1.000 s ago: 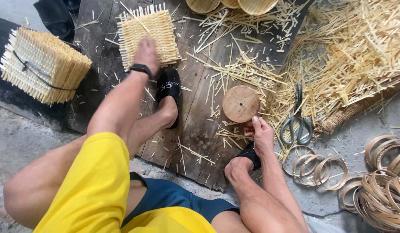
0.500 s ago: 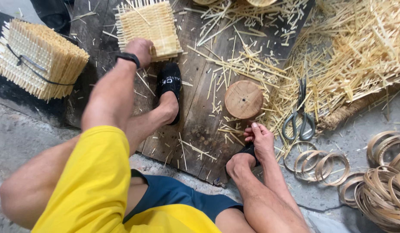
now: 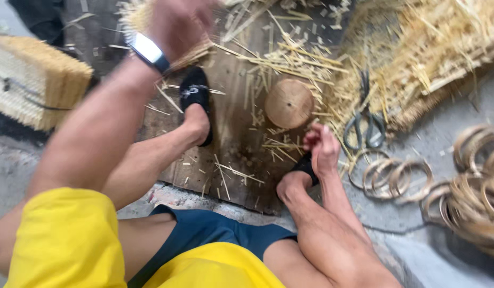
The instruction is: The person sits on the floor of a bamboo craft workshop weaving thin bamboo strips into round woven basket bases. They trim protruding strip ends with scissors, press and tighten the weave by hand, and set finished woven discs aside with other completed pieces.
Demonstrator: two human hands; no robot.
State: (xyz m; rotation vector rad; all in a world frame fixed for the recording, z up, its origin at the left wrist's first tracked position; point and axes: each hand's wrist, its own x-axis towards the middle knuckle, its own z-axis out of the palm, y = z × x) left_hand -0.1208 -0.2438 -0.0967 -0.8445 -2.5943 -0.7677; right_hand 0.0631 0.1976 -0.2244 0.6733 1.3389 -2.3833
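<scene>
The left hand is raised near the top edge and blurred; it is closed around a bundle of thin sticks, held above the wooden board. A dark wristband sits on that wrist. The right hand rests low beside the right foot, fingers loosely curled on loose sticks; I cannot tell if it grips any. A round wooden block stands on the board just above this hand. Scissors lie to the right, near a straw pile. Rings lie on the floor. A tied bundle is at the left.
</scene>
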